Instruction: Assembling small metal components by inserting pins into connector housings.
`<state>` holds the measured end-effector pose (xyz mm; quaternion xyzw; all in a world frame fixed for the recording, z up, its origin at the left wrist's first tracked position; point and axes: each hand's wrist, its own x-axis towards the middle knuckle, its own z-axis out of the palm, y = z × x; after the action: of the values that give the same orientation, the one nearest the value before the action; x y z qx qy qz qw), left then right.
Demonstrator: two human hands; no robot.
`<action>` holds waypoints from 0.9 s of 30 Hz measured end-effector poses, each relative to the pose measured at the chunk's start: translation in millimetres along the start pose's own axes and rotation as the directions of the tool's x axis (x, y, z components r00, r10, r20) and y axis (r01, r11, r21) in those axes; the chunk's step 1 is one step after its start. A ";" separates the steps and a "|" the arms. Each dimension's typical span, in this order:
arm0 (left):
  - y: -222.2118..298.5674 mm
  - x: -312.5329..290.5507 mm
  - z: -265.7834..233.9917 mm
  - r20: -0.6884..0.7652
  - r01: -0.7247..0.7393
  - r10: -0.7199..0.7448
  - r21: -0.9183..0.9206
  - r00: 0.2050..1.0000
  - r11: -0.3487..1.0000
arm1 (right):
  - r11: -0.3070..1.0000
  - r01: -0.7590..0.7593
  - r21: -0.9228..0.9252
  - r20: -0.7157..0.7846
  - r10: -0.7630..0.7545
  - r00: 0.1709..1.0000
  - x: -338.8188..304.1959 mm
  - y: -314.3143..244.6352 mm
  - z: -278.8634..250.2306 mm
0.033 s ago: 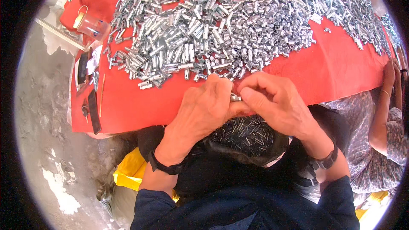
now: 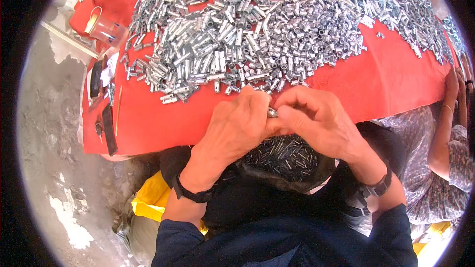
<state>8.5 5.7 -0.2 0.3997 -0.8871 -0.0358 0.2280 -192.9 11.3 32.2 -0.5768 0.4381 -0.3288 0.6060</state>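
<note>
My left hand (image 2: 241, 122) is closed around a small shiny metal tube (image 2: 272, 113), and only its end shows between the fingers. Close against it, my right hand (image 2: 319, 122) has its thumb and forefinger pinched at that end. Whether the right fingers hold a small part of their own is hidden. Just beyond my hands lies a big heap of silver metal tubes (image 2: 217, 62), with short ring-like sleeves (image 2: 316, 34) piled to its right. Below my hands, in my lap, a dark container (image 2: 297, 186) holds many thin metal pins (image 2: 284, 157).
A red cloth (image 2: 153, 123) covers the table, its near edge just under my hands. At the left lie a dark strip-shaped tool (image 2: 109, 131), a thin stick (image 2: 118, 111) and a clear plastic cup (image 2: 108, 32). Another person's arm (image 2: 443, 133) rests at the right edge.
My right hand has shifted very slightly left, its fingertips closer over the tube's end. My left hand stays where it was.
</note>
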 end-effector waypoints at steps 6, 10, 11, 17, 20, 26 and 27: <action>0.8 1.5 -3.2 0.036 -0.004 0.007 -0.077 0.999 0.997 | 0.986 -0.035 0.163 -0.003 0.036 0.999 2.2 15.9 5.3; 4.4 4.0 -12.8 0.085 0.008 0.000 -0.088 0.996 0.996 | 0.977 -0.055 0.204 -0.024 0.061 0.998 2.3 15.2 6.4; 3.9 3.9 -14.1 0.103 0.012 -0.004 -0.078 0.995 0.997 | 0.978 -0.056 0.203 -0.023 0.062 0.998 2.1 16.9 7.0; -3.8 2.8 -17.5 0.020 -0.100 0.102 -0.065 0.995 0.993 | 0.979 0.073 0.192 -0.053 -0.064 0.997 -2.1 28.8 13.6; -5.4 0.2 -15.1 -0.015 -0.121 0.120 -0.095 0.993 0.988 | 0.992 0.084 0.097 -0.098 -0.074 0.992 -4.9 31.1 18.2; -4.0 -1.7 -17.7 0.121 -0.065 0.088 -0.183 0.989 0.981 | 0.991 0.109 0.078 -0.090 -0.102 0.991 -6.4 34.4 18.2; -3.6 -1.1 -18.4 0.116 -0.073 0.096 -0.191 0.989 0.979 | 0.989 0.078 0.128 -0.041 -0.073 0.996 -7.1 31.7 16.7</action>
<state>19.6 6.3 14.9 0.3356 -0.9086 -0.1336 0.2098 -183.9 28.4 1.2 -0.5464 0.4044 -0.3897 0.6214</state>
